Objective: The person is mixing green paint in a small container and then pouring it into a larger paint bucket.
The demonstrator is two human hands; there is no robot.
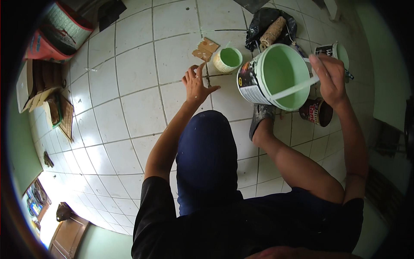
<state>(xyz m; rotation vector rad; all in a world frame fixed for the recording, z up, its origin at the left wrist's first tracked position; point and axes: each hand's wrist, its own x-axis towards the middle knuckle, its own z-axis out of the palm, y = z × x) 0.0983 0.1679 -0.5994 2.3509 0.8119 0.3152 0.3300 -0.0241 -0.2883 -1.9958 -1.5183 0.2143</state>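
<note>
My right hand [331,82] is closed around the white handle [297,88] of a paint bucket, with the thumb along its top. The bucket [249,86] is tilted so its mouth shows, and pale green paint coats the inside. My left hand [197,87] reaches over the tiles with its fingers apart and nothing in it. Just beyond those fingers lies a torn piece of cardboard [206,48]. Beside it stands a small paint-smeared container [220,61] with green paint inside.
A paint roller [274,31] rests on a black plastic bag [261,21]. A second tub [326,51] and a dark brown can [310,112] are to the right. My shod foot [261,113] is under the bucket. Boxes [38,102] and a red container [51,51] stand left.
</note>
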